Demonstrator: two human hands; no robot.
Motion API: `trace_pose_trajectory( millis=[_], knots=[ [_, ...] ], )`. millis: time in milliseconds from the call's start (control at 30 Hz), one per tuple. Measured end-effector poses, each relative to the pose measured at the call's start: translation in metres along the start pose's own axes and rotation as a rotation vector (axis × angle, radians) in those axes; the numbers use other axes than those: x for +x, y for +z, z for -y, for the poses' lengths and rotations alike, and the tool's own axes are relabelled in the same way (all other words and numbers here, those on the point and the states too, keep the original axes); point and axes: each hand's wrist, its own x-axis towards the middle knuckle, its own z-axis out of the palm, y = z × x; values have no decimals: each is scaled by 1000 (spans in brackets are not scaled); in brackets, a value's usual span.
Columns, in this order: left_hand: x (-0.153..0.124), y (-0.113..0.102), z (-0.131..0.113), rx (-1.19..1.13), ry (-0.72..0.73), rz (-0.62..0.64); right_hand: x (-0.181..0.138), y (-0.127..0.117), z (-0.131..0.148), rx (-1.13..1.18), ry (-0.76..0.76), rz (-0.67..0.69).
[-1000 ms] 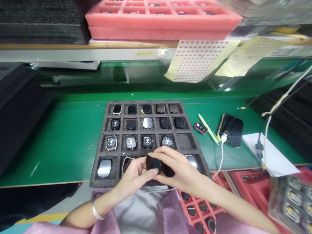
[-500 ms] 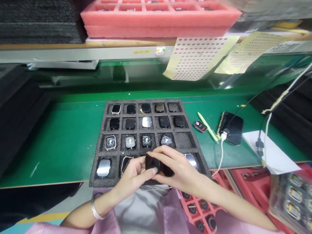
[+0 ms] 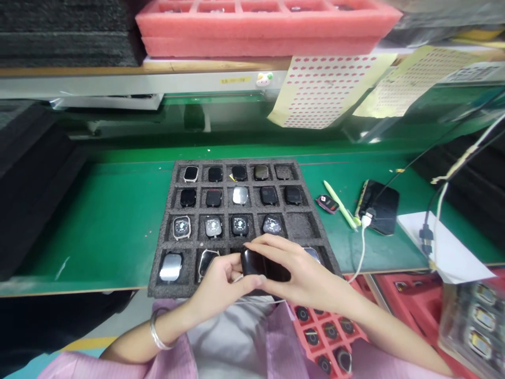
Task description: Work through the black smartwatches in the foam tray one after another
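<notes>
Over the front row of a grey foam tray (image 3: 202,244), both my hands are closed around a black, glossy smartwatch (image 3: 254,261). My left hand (image 3: 223,281) grips its left side, thumb along the lower edge. My right hand (image 3: 298,266) curves over its right side, and a dark glossy surface shows under those fingers; whether it belongs to the same watch I cannot tell. The tray holds several square watches, among them a silver-faced one (image 3: 171,267) at front left and one with a lit dial (image 3: 213,226). My hands hide part of the front row.
Right of the tray lie a small dark watch-like piece (image 3: 327,203), a light green pen (image 3: 340,205), a black device (image 3: 377,206) with a white cable, and white paper (image 3: 442,245). Pink foam trays (image 3: 327,321) sit below the table edge. A shelf with pink foam (image 3: 268,31) overhangs.
The watch in my hands has turned or tilted, and more of its glossy dark surface shows between my fingers. The whole view has shifted slightly.
</notes>
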Motion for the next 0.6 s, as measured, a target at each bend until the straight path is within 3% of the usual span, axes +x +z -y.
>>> trace_pose_trajectory(
  millis=[200, 433, 600],
  knots=[
    [-2, -1, -4, -102, 48, 42, 1, 8, 2, -114, -46, -30],
    [-3, -8, 3, -191, 9, 19, 1, 19, -6, 191, -150, -124],
    [-3, -10, 6, -210, -14, -2, 2, 21, -6, 208, -133, -130]
  ],
)
